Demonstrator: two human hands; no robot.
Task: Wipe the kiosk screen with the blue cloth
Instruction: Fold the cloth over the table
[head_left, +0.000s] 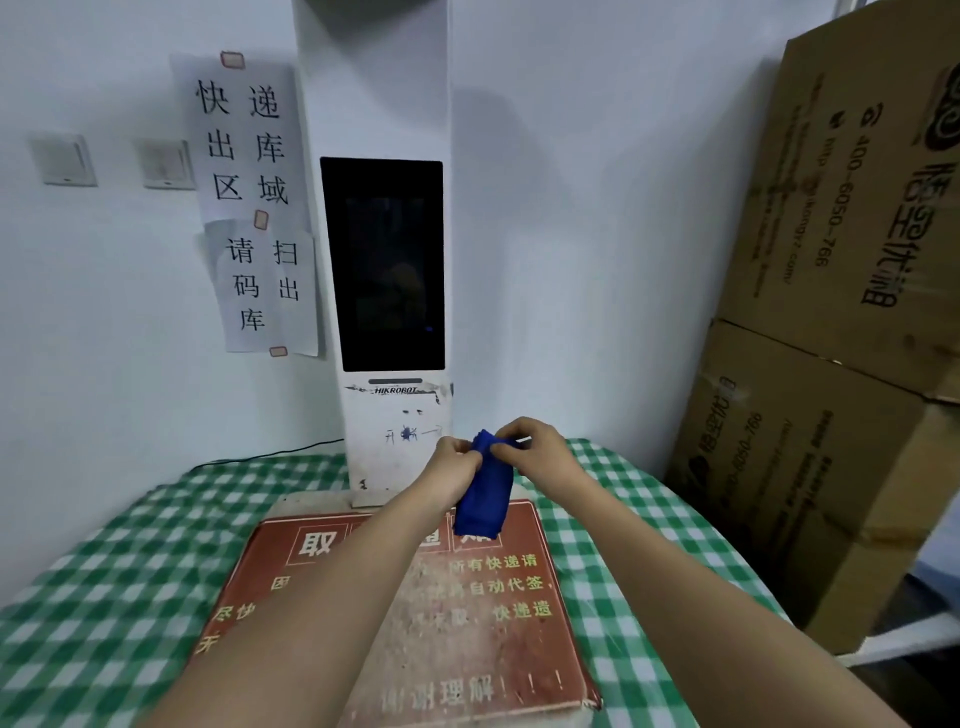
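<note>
We are pinching the top of the blue cloth (483, 488) with both our left hand (454, 462) and right hand (535, 452), letting it hang over the red sign (363, 597) on the checked tablecloth (104, 571). The dark kiosk screen (383, 265) is standing just behind, untouched.

To your right, two stacked cardboard boxes (831, 312) stand against the wall. Before you, a worn red sign board (467, 623) lies on the green checked tablecloth (104, 597). Taped paper notices (254, 208) hang beside two wall switches (114, 162).
</note>
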